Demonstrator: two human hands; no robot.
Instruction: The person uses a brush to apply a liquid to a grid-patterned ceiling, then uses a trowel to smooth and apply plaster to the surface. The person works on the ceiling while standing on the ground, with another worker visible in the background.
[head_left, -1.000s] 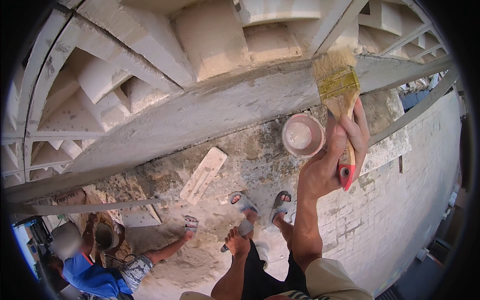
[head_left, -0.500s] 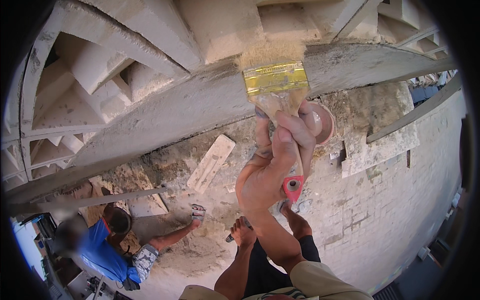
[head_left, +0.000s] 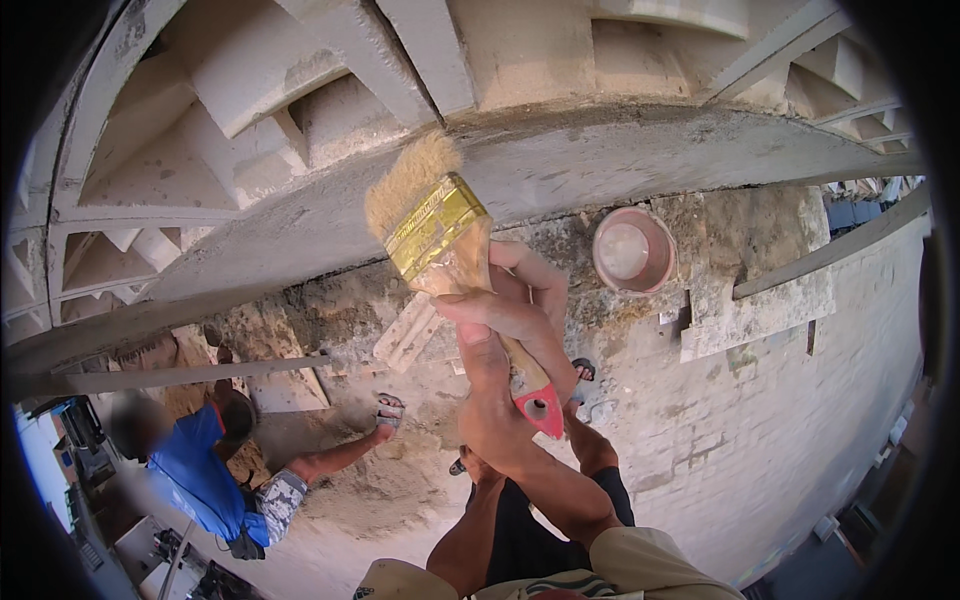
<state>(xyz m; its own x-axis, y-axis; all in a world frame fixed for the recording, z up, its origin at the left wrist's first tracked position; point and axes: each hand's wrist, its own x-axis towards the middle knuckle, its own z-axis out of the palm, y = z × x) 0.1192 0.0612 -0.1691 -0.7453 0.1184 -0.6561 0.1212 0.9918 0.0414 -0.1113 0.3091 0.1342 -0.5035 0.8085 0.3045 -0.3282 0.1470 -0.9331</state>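
Note:
A wide paintbrush (head_left: 438, 228) with pale bristles, a yellow ferrule and a red-tipped wooden handle is held up by my right hand (head_left: 510, 320). My fingers wrap around its handle, and the bristles tilt up and left in front of the grey concrete ledge (head_left: 560, 165). They appear apart from the patterned block wall (head_left: 335, 110). Lower down, my left hand (head_left: 478, 466) is mostly hidden behind my right wrist, so its fingers do not show. A pink bucket (head_left: 660, 250) with whitish contents stands on the ground at the ledge's foot, right of my right hand.
A pale wooden board (head_left: 408, 332) lies on the dirty ground behind the brush. On the left, a person in a blue shirt (head_left: 205, 495) crouches near a long plank (head_left: 190, 375). Another bent strip (head_left: 830, 245) and a flat slab (head_left: 760, 320) lie at right.
My right hand has drawn the brush left and down, away from the ledge's upper edge, turning its bristles leftward. The bucket has come into full view. My left hand has become more hidden.

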